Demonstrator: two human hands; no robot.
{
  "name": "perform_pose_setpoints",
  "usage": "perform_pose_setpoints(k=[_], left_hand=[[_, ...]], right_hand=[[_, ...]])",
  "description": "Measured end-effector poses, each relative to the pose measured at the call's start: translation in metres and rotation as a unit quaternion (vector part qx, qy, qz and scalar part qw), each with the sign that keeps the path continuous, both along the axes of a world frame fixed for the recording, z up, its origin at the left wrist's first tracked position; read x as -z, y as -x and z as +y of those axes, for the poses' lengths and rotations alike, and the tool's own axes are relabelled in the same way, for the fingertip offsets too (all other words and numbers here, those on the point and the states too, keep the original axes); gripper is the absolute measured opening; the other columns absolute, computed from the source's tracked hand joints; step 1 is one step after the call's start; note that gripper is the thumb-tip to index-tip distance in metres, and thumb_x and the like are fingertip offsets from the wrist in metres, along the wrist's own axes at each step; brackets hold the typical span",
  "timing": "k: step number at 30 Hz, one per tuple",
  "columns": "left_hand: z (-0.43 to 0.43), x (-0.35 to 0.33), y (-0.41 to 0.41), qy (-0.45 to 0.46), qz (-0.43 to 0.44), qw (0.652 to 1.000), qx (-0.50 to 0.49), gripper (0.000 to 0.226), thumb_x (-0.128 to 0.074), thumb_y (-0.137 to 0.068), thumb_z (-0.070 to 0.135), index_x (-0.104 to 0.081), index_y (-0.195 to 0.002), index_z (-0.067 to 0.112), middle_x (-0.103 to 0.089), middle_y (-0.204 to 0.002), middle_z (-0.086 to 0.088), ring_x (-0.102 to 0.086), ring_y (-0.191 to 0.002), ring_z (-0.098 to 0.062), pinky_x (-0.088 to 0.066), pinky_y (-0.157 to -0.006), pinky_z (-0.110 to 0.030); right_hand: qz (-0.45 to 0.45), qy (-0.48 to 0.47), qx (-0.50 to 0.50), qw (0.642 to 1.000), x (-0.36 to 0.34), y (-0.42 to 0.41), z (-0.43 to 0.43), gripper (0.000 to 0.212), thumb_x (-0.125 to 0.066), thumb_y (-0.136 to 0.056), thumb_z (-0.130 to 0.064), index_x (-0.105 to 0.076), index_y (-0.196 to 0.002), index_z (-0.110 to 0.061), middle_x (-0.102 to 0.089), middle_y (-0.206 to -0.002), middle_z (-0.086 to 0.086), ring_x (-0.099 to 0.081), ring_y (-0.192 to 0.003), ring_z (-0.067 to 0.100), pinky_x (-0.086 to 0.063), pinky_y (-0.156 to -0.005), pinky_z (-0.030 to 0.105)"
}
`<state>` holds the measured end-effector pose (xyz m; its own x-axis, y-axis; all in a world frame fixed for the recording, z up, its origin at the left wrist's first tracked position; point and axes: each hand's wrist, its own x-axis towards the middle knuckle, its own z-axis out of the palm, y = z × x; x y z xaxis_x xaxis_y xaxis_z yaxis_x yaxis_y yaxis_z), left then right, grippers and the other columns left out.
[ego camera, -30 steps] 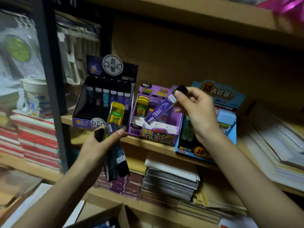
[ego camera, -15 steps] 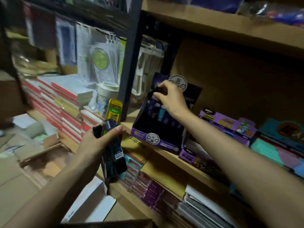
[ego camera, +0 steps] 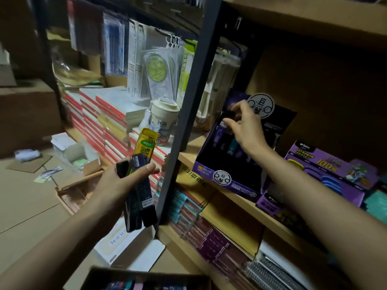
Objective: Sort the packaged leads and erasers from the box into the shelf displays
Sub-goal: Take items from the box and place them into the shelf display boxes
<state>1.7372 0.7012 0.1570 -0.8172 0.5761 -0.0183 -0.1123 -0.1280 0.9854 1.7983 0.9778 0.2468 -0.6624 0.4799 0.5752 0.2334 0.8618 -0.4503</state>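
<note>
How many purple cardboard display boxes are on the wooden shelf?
2. The dark purple display box, where the right hand pinches a purple lead pack, and the lighter purple display box right of it. Others may be hidden.

Slim dark plastic lead cases [ego camera: 137, 197]: smooth, semi-gloss, paper barcode labels stuck on. Yellow translucent plastic lead case [ego camera: 146, 143]: glossy. Purple plastic lead case [ego camera: 218, 131]: glossy print, cap finish too dark to tell. Purple printed cardboard display box [ego camera: 222, 178]: slight sheen. Pale wooden shelf board [ego camera: 189, 152]: matt, smooth. Dark grey metal upright post [ego camera: 184, 122]: painted, satin. Clear plastic hanging packets [ego camera: 159, 74]: shiny film, catching light. Cream lidded cup [ego camera: 164, 120]: smooth; plastic or ceramic, can't tell. Brown open cardboard box [ego camera: 94, 277]: raw, matt. Spiral-bound notebooks [ego camera: 270, 275]: paper with wire coils.
</note>
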Motion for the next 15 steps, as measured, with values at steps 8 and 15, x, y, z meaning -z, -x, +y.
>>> perform_pose_setpoints(k=[8,15], left_hand=[[0.001,0.000,-0.002,0.001,-0.008,1.000,0.001,0.034,-0.068,-0.074,0.034,-0.068,-0.098,0.011,-0.074,-0.088,0.009,-0.067,-0.074,0.000,-0.046,-0.068,-0.030],[0.001,0.000,-0.006,-0.009,-0.017,1.000,0.013,0.039,-0.069,-0.073,0.037,-0.067,-0.104,0.014,-0.074,-0.091,0.008,-0.068,-0.077,0.000,-0.046,-0.067,-0.027]], right_hand=[[-0.030,-0.044,0.002,0.999,0.012,0.002,-0.004,0.023,-0.068,-0.084,-0.016,-0.053,-0.100,-0.007,-0.059,-0.087,0.003,-0.055,-0.077,0.015,-0.042,-0.068,0.024],[-0.104,-0.134,0.060,0.984,-0.002,0.003,-0.018,0.029,-0.059,-0.091,-0.020,-0.055,-0.117,-0.008,-0.059,-0.109,0.012,-0.058,-0.096,0.029,-0.049,-0.082,0.041]])
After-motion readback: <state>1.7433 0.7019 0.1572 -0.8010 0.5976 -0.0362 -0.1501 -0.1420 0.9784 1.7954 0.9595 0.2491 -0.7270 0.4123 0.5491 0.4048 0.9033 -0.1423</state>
